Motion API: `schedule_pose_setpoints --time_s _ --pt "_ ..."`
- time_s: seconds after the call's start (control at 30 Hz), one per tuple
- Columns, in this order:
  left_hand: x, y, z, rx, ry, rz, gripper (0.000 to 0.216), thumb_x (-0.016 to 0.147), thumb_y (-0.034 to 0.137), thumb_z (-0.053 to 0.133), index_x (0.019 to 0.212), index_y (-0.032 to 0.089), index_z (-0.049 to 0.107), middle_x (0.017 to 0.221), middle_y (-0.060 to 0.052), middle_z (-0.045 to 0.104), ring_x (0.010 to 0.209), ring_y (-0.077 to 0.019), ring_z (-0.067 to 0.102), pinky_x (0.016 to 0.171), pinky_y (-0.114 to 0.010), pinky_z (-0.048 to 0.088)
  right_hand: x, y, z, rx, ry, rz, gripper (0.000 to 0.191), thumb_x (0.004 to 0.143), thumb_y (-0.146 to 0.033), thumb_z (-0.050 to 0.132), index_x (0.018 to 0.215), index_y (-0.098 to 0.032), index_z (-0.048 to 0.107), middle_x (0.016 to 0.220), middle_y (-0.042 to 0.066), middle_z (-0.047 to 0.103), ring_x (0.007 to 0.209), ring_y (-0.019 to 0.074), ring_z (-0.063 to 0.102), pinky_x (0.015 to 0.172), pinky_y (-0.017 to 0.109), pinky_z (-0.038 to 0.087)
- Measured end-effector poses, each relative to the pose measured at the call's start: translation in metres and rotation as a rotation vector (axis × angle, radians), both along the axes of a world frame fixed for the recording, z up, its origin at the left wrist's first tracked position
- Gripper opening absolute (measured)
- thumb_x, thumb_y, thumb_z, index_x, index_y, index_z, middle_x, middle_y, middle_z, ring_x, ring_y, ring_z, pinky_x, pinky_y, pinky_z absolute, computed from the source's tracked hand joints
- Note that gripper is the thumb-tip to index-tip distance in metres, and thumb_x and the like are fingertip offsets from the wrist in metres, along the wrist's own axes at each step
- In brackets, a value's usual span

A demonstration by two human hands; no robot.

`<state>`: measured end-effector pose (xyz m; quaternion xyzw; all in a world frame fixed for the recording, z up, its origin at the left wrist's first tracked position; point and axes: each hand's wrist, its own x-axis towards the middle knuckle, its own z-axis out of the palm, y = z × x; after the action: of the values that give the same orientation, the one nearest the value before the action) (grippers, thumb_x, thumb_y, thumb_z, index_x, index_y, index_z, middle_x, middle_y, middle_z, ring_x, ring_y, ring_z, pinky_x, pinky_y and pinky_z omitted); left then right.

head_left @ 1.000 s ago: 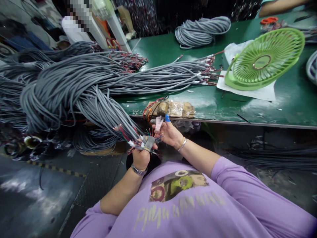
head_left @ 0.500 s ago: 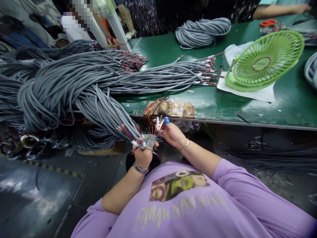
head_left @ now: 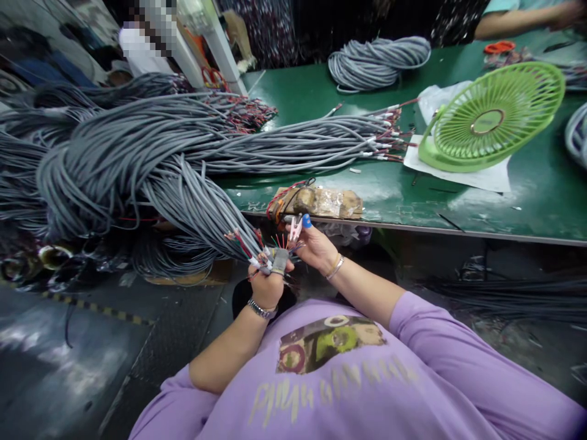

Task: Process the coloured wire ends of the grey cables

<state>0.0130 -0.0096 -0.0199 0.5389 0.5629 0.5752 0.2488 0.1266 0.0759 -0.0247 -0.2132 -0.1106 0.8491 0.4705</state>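
My left hand (head_left: 267, 287) is closed around the end of a bundle of grey cables (head_left: 215, 214). Thin coloured wires fan out there, and a grey wrapped band (head_left: 280, 261) lies by the thumb. Just to the right, my right hand (head_left: 318, 247) has its fingers pinched on a small pale pink two-armed tool (head_left: 296, 229); its exact kind is unclear. A blue cover (head_left: 307, 220) sits on one fingertip. The pink tool is close above the coloured wires (head_left: 280, 241); whether it touches them I cannot tell.
A taped wooden block (head_left: 321, 201) lies at the near edge of the green table (head_left: 481, 211). More grey cables (head_left: 298, 143) stretch across it, beside a green fan (head_left: 490, 119). Behind are a coiled cable (head_left: 378, 61), orange-handled scissors (head_left: 499, 46) and another person's arm (head_left: 518, 23).
My right hand has shifted slightly left with the pink tool, nearer the wires. My left hand keeps its hold on the cable bundle. The view has tilted a little.
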Motion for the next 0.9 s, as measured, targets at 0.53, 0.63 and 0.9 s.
schedule_pose_setpoints --time_s 0.53,0.63,0.9 --pt "0.002 0.005 0.008 -0.094 -0.057 -0.036 0.035 0.083 0.034 0.063 0.052 0.017 0.063 0.051 0.0 0.063 0.05 -0.0118 0.059 0.059 -0.025 0.048 0.001 -0.002 0.003 -0.007 -0.004 -0.005 0.032 0.082 -0.047 0.071 0.075 -0.016 0.065 0.071 -0.001 0.068 0.056 0.0071 0.054 0.052 0.019 0.044" --pt "0.004 0.008 0.009 -0.102 -0.077 -0.063 0.036 0.083 0.035 0.063 0.051 0.018 0.062 0.05 0.0 0.061 0.049 -0.0116 0.058 0.057 -0.025 0.047 0.001 -0.002 0.003 0.006 -0.023 -0.004 0.034 0.083 -0.049 0.069 0.076 -0.016 0.066 0.069 -0.001 0.067 0.055 0.008 0.052 0.053 0.021 0.044" --pt "0.002 0.004 0.015 -0.106 -0.059 -0.061 0.035 0.081 0.034 0.064 0.051 0.018 0.063 0.05 -0.001 0.062 0.049 -0.0125 0.059 0.057 -0.026 0.048 0.001 -0.004 0.005 0.025 -0.035 -0.01 0.032 0.084 -0.048 0.067 0.078 -0.017 0.066 0.074 0.0 0.066 0.055 0.0076 0.051 0.052 0.021 0.043"
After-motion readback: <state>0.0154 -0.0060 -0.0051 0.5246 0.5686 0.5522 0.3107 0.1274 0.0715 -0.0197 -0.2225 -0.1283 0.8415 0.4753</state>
